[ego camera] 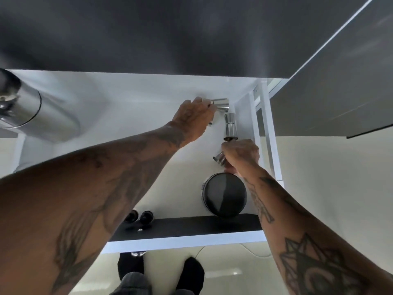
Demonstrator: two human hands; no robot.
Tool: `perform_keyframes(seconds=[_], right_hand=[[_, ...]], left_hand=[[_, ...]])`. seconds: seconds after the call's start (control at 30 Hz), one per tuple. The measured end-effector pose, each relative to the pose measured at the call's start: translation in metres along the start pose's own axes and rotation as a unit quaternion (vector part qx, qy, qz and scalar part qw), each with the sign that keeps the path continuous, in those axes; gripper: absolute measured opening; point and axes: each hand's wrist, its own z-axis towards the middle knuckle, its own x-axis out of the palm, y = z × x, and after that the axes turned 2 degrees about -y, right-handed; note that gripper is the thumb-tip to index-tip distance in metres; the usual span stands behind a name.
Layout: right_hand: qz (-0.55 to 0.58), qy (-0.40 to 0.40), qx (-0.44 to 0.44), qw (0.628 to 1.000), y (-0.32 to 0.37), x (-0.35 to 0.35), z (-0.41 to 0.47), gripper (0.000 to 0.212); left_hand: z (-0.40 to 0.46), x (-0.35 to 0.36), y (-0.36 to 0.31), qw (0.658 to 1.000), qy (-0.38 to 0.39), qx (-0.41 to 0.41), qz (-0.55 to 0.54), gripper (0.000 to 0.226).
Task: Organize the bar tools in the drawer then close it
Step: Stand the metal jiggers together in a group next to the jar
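Two hands reach into the open white drawer (pixel 119 107), both at its far right corner. The left hand (pixel 191 118) is curled around a steel jigger (pixel 221 104) lying on its side, fingers wrapped over its near end, while the cup end points toward the drawer's right wall. The right hand (pixel 241 153) is closed around another small steel tool (pixel 219 159), of which only a flared end shows past the knuckles; what kind of tool it is cannot be told. Between the two hands, just beyond the right one, a second jigger (pixel 230 126) stands along the right wall, close beside the one under the left hand; whether they touch is unclear.

Nearer than the right hand, under its wrist, a round dark tin (pixel 224 195) lies against the drawer's dark front panel (pixel 191 225). Below the left forearm two small black knobby caps (pixel 139 217) sit side by side at that same front panel, partly hidden by the arm. Far to the left of the left hand a large steel shaker (pixel 36 111) lies on its side, blurred at the frame edge.

Counted: three small steel pieces at the hands, one tin, two black caps, one shaker. A dark surface (pixel 170 35) overhangs the drawer's back. The drawer is open
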Motion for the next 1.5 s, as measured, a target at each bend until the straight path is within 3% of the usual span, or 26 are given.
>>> perform_keyframes(seconds=[0.1,0.23,0.37,0.5,0.6,0.77,1.03,1.13,1.23,1.3,1.4,1.5], right_hand=[[-0.055,-0.071,-0.017,0.996,-0.002,-0.007,-0.004,0.027],[-0.057,-0.086,-0.171,0.98,0.002,-0.024,-0.038,0.034],[-0.028,0.036,-0.39,0.919,0.012,-0.011,-0.091,0.034],[-0.18,0.188,-0.458,0.85,0.005,0.038,-0.118,0.037],[-0.254,0.228,-0.455,0.823,-0.002,0.06,-0.121,0.041],[-0.305,0.25,-0.436,0.809,-0.007,0.072,-0.119,0.047],[-0.351,0.27,-0.396,0.804,0.001,0.062,-0.128,0.071],[-0.299,0.167,-0.371,0.863,0.015,0.024,-0.115,0.056],[-0.239,-0.016,-0.284,0.929,0.028,-0.016,-0.07,0.035],[-0.238,-0.1,-0.221,0.94,0.033,-0.027,-0.038,0.043],[-0.254,-0.108,-0.166,0.947,0.035,-0.013,-0.013,0.06],[-0.291,-0.117,-0.188,0.931,0.027,0.008,0.001,0.059]], left_hand=[[-0.003,0.003,0.004,1.0,0.0,-0.014,-0.023,0.021],[-0.039,-0.022,0.028,0.972,-0.007,-0.085,-0.221,0.022],[-0.124,-0.061,0.059,0.926,-0.002,-0.142,-0.351,0.032],[-0.208,-0.063,0.07,0.904,0.071,-0.157,-0.39,0.037],[-0.233,-0.052,0.069,0.902,0.139,-0.153,-0.38,0.036],[-0.232,-0.048,0.064,0.912,0.184,-0.156,-0.333,0.035],[-0.22,-0.077,0.062,0.913,0.295,-0.136,-0.246,0.061],[-0.198,-0.11,0.081,0.934,0.233,-0.147,-0.228,0.047],[-0.146,-0.116,0.078,0.954,0.098,-0.141,-0.247,0.025],[-0.098,-0.097,0.058,0.964,0.042,-0.104,-0.241,0.023],[-0.023,-0.057,0.018,0.983,0.02,-0.017,-0.18,0.033],[0.03,-0.025,-0.012,0.991,0.032,0.056,-0.114,0.043]])
